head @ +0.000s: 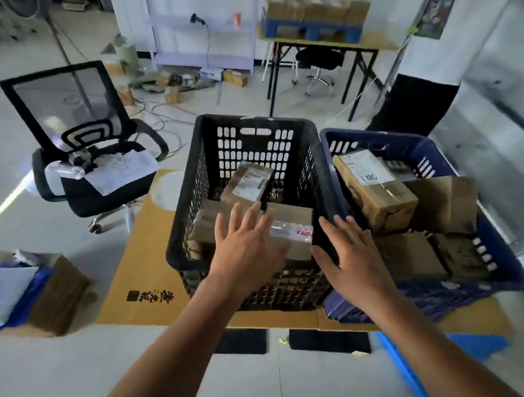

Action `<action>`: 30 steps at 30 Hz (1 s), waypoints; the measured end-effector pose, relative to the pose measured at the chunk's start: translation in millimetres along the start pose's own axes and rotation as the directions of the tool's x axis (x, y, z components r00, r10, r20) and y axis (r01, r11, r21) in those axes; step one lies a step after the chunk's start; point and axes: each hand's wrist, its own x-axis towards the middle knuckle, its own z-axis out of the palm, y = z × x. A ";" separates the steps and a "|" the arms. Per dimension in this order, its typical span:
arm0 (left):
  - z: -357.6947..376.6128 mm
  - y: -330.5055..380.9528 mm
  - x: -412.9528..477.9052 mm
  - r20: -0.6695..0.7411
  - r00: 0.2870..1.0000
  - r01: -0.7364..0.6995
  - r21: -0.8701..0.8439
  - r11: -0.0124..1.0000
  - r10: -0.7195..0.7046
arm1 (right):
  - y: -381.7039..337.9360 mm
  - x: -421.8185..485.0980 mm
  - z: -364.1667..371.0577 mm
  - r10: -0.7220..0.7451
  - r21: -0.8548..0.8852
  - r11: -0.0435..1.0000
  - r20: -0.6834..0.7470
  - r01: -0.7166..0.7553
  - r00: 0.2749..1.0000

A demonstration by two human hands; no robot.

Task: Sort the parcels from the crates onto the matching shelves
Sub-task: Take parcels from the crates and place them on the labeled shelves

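Observation:
A black crate stands on flattened cardboard and holds several brown parcels; one with a white label leans at the back, and a flat one with clear tape lies in front. Beside it on the right, a blue crate is piled with parcels, the top one labelled in handwriting. My left hand hovers over the black crate's near side with fingers spread. My right hand reaches with straight fingers at the black crate's near right corner. Neither hand holds anything.
A black mesh office chair with papers stands at the left. Flat boxes and bags lie on the floor far left. A table with boxes and a white shelf unit stand at the back. A blue item lies by my right forearm.

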 end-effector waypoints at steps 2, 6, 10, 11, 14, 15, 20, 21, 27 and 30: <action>3.1 0.1 22.4 0.054 0.998 -0.027 -0.007 1.000 0.027 | 2.2 4.7 1.3 0.045 -0.035 0.998 0.011 -0.044 0.999; 16.5 3.7 59.1 0.108 0.984 -0.144 0.025 0.989 0.141 | 14.0 13.7 2.6 0.093 -0.077 0.993 0.046 -0.089 0.995; 36.6 6.1 84.5 0.154 0.978 -0.153 0.079 0.985 0.139 | 25.8 18.8 10.1 0.107 -0.094 0.990 0.073 -0.100 0.992; 41.9 7.4 88.7 0.175 0.977 -0.144 0.095 0.985 0.126 | 28.7 18.5 12.5 0.109 -0.098 0.990 0.067 -0.103 0.992; 55.8 11.7 100.0 0.257 0.963 -0.121 0.157 0.980 0.077 | 33.6 16.3 18.7 0.113 -0.098 0.989 0.029 -0.110 0.993; 60.0 13.0 103.8 0.276 0.959 -0.120 0.190 0.974 0.064 | 34.4 15.7 20.8 0.117 -0.090 0.989 0.016 -0.115 0.993; 75.1 17.2 118.6 0.263 0.965 -0.057 0.287 0.956 -0.021 | 36.0 14.2 27.8 0.140 -0.039 0.989 0.005 -0.139 0.990; 77.1 18.7 121.2 0.261 0.964 -0.040 0.295 0.955 -0.041 | 35.9 13.4 28.1 0.145 -0.028 0.989 0.008 -0.145 0.989; 72.3 33.9 147.9 0.290 0.942 0.095 0.255 0.962 -0.170 | 36.8 13.4 28.1 0.173 0.037 0.984 0.011 -0.173 0.985; 66.0 40.9 165.1 0.330 0.918 0.156 0.209 0.965 -0.220 | 38.6 13.8 28.2 0.175 0.051 0.983 -0.009 -0.174 0.985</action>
